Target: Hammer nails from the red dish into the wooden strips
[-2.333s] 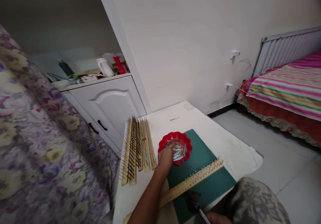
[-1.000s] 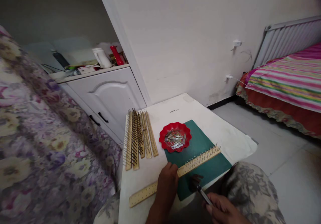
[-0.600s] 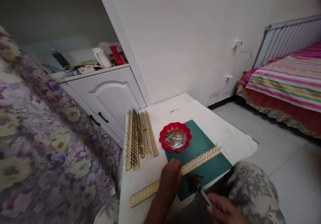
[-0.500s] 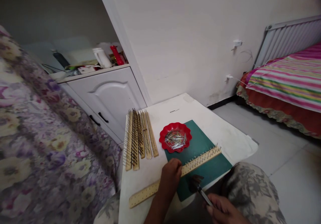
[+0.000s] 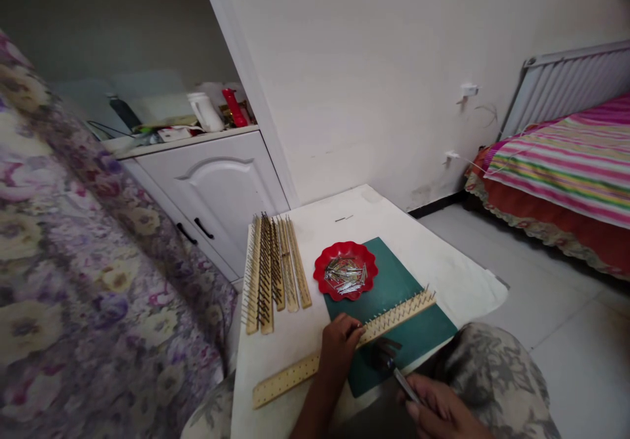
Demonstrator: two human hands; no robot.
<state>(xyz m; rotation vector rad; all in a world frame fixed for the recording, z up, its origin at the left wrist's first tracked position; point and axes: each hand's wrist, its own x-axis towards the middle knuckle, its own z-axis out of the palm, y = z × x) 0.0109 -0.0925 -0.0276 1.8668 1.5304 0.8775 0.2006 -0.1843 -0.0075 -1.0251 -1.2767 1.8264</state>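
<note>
A wooden strip (image 5: pixel 285 380) with drilled holes lies slantwise across the table and a green mat (image 5: pixel 394 265). Nails stand in rows along its right part (image 5: pixel 403 311). Over the strip's middle, my left hand (image 5: pixel 337 350) is closed, thumb and fingertips pinched on what looks like a nail, just left of the standing ones. My right hand (image 5: pixel 436 406) grips the handle of a hammer (image 5: pixel 407 385); its dark head is low over the mat, in front of the strip and apart from it. A red scalloped dish (image 5: pixel 322 285) behind the strip holds many loose nails (image 5: pixel 347 275).
Several nail-studded wooden strips (image 5: pixel 266 268) lie side by side at the table's left. Two loose nails (image 5: pixel 343 218) rest near the back. A white cabinet (image 5: pixel 221 189) and a floral curtain (image 5: pixel 98 262) stand left, a bed (image 5: pixel 566 157) right. My knee (image 5: pixel 497 380) borders the table.
My left hand has turned slightly, and its pinched fingertips have shifted a little right along the strip. The hammer has stayed low, nearly in place. The view has shifted slightly.
</note>
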